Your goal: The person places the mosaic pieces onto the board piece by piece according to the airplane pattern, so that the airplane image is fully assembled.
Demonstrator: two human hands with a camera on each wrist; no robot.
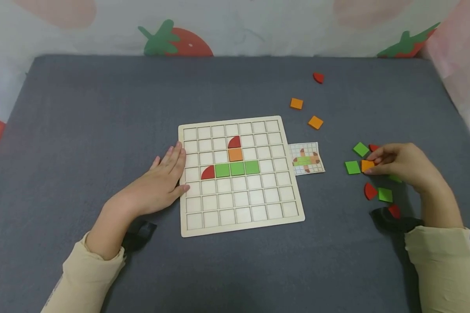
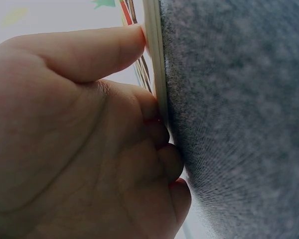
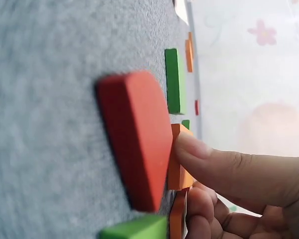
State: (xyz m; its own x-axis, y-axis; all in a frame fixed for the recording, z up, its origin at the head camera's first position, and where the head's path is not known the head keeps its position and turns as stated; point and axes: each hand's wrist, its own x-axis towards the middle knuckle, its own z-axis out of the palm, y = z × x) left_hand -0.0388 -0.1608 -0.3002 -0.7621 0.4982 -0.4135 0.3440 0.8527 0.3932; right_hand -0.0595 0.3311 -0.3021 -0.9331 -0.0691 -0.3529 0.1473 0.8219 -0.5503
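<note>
My left hand (image 1: 154,187) lies at the left edge of a square wooden grid board (image 1: 244,225), fingers extended and touching its rim. On the board sit a row of green square tiles (image 1: 237,168), one orange square tile (image 1: 235,154) above them and two red quarter-round tiles (image 1: 208,172). Off to the right, my right hand (image 1: 407,167) pinches another orange square tile (image 1: 367,166) between thumb and fingers, low among loose pieces. In the right wrist view the thumb presses on that orange tile (image 3: 174,167), with a red piece (image 3: 139,139) close by.
A small pattern card (image 1: 307,158) pokes out by the board's right edge. Around the right hand lie loose green tiles (image 1: 352,168) and red pieces (image 1: 370,191). Farther back are two orange tiles (image 1: 296,103) and a red quarter-round (image 1: 318,78). Grey cloth (image 1: 102,108) covers the table.
</note>
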